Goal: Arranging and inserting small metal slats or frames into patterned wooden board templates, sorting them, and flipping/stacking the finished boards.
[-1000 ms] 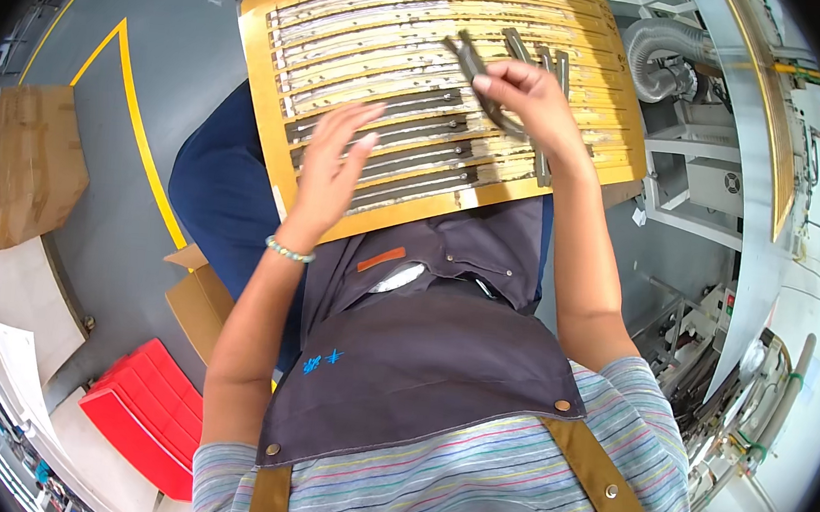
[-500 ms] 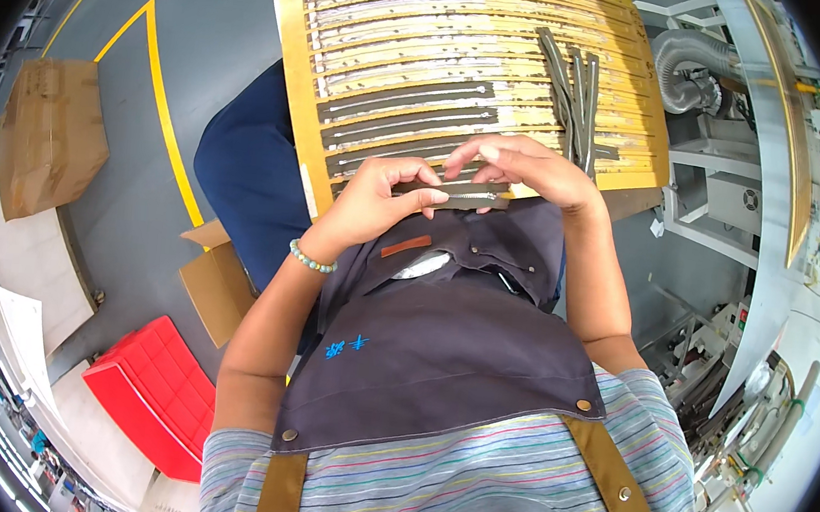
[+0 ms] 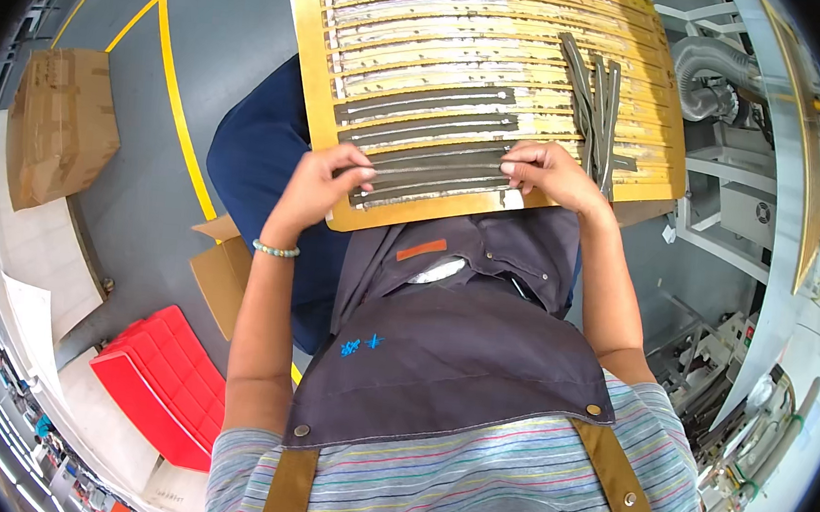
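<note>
Between my two hands a dark grey zipper [image 3: 437, 172] stretches nearly straight, low over the near part of a yellow board [image 3: 365, 218]. My left hand [image 3: 326, 185] pinches its left end, thumb against fingers. At the other end, my right hand [image 3: 554, 175] grips it the same way. Several similar zippers [image 3: 428, 104] lie side by side in the board's long slots, some just beyond the held one and one nearer my apron. To the right of them, a loose bunch of zippers [image 3: 590, 111] lies across the slots.
A dark apron [image 3: 440, 356] meets the board's near edge. On the left stand a cardboard box [image 3: 65, 128], an open carton [image 3: 218, 278] and a red padded block [image 3: 165, 386]. A flexible silver duct [image 3: 704, 72] and a white metal frame [image 3: 725, 167] border the right side.
My hands have moved apart, left hand leftward and right hand rightward. The zipper, earlier held close by the apron, is now drawn out over the board.
</note>
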Motion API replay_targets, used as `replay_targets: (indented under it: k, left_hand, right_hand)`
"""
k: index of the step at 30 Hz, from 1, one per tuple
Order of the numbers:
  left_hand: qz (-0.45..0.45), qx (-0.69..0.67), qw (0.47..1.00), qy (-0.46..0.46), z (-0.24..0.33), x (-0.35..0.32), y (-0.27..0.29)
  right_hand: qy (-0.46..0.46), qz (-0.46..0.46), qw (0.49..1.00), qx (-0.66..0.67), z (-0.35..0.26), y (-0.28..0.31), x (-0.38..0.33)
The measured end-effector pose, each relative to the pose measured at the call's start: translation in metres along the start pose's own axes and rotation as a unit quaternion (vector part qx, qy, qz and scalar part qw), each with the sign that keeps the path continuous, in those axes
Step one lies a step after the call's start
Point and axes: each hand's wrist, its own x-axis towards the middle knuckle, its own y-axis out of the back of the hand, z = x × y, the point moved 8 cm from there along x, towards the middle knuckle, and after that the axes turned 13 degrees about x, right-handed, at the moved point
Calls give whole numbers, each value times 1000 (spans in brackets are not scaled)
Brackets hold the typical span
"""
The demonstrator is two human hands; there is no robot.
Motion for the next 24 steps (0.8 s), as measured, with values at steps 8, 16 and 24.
replay_targets:
  k: [8,16,24]
  left_hand:
    - [352,136,925,49,-16,58,72]
    - [425,310,848,67,8,67,69]
    - [393,297,862,117,3,72,69]
  right_hand:
    - [52,79,995,-26,-49,41,86]
    - [39,109,993,-23,-45,59,126]
    - [52,125,991,-14,-43,61,128]
